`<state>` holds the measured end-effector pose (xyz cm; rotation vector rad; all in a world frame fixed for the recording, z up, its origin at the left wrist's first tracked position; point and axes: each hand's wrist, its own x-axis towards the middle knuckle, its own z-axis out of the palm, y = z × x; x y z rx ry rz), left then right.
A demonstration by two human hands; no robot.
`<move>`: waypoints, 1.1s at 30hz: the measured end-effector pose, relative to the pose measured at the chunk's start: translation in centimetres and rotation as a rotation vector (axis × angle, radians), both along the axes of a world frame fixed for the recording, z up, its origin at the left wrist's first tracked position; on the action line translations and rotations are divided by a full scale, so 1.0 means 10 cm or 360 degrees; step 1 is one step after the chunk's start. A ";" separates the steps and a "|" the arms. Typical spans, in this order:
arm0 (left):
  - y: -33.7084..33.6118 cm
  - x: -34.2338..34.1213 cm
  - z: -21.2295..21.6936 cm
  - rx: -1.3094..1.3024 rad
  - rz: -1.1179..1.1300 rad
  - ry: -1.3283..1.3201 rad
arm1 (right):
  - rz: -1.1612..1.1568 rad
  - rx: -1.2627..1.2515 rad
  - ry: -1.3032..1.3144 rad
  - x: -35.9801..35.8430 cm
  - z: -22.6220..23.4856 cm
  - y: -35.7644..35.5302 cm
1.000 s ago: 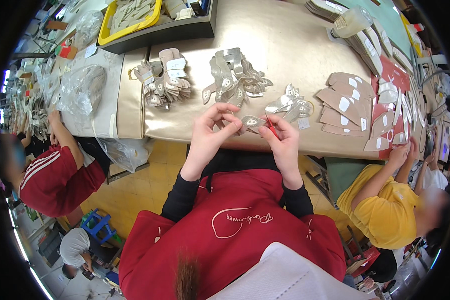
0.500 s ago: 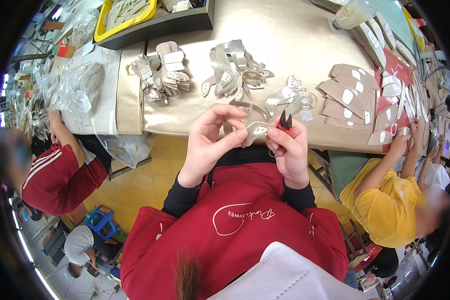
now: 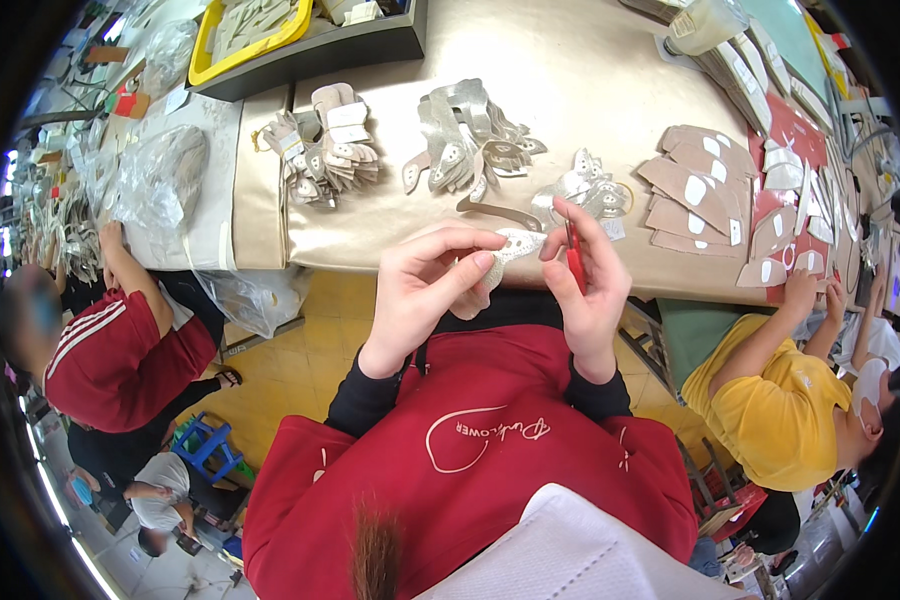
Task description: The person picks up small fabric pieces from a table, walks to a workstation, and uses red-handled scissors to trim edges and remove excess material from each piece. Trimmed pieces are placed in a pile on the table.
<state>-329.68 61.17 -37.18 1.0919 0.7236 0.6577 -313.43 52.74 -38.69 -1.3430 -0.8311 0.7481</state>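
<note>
Between the thumb and fingers of my left hand [image 3: 420,290] is a small silvery shoe-upper piece [image 3: 518,243] with a rounded, pale stitched end. My right hand [image 3: 592,295] is just right of it, thumb and index finger apart and off the piece. Red-handled thread snips [image 3: 575,262] are tucked in that right hand, seen nearly edge-on. On the table beyond my hands lies a loose curved strap [image 3: 500,212]. A small heap of silvery strap pieces [image 3: 582,188] lies further right, and a larger bundle of them [image 3: 465,140] lies straight ahead.
Another strap bundle [image 3: 335,145] is at left, below a black tray [image 3: 320,62] with a yellow bin [image 3: 202,55]. Flat beige pieces [image 3: 695,195] are fanned out at right. Co-workers sit either side, one in a yellow shirt [image 3: 770,400], one in a red shirt [image 3: 125,365].
My right thumb and fingers have come off the shoe-upper piece and spread. The snips have turned in my right hand. The piece has tilted, staying in my left hand.
</note>
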 end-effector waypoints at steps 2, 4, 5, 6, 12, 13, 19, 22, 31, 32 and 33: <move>0.01 -0.01 0.03 -0.0025 0.0003 0.0033 | 0.0099 0.0129 -0.0564 0.09 0.03 -0.01; 0.00 0.01 0.04 0.0133 0.0029 0.0077 | 0.0230 0.0233 -0.0930 0.15 0.06 -0.02; 0.00 0.01 0.04 0.0210 0.0047 0.0093 | 0.0287 0.0205 -0.0993 0.18 0.06 -0.03; 0.00 0.02 0.03 0.0278 0.0031 0.0092 | 0.0331 0.0188 -0.1044 0.20 0.07 -0.03; 0.05 -0.04 -0.01 0.0462 -0.0158 0.0058 | 0.0448 0.0149 -0.1259 0.29 0.05 -0.03; 0.05 -0.04 -0.02 0.0404 -0.0166 0.0028 | 0.0461 0.0159 -0.1267 0.30 0.05 -0.03; 0.04 -0.06 0.00 0.0106 -0.0197 -0.0029 | 0.0539 0.0295 -0.1222 0.33 -0.03 -0.01; 0.04 -0.05 0.00 0.0068 -0.0200 -0.0027 | 0.0509 0.0251 -0.1224 0.32 -0.04 -0.02; 0.04 -0.05 -0.02 0.0092 -0.0189 -0.0012 | 0.0492 0.0222 -0.1253 0.31 -0.01 -0.03; 0.04 -0.04 -0.02 0.0075 -0.0179 -0.0021 | 0.0479 0.0217 -0.1270 0.31 0.00 -0.03; 0.04 -0.04 -0.01 0.0079 -0.0182 -0.0008 | 0.0470 0.0209 -0.1286 0.30 0.01 -0.03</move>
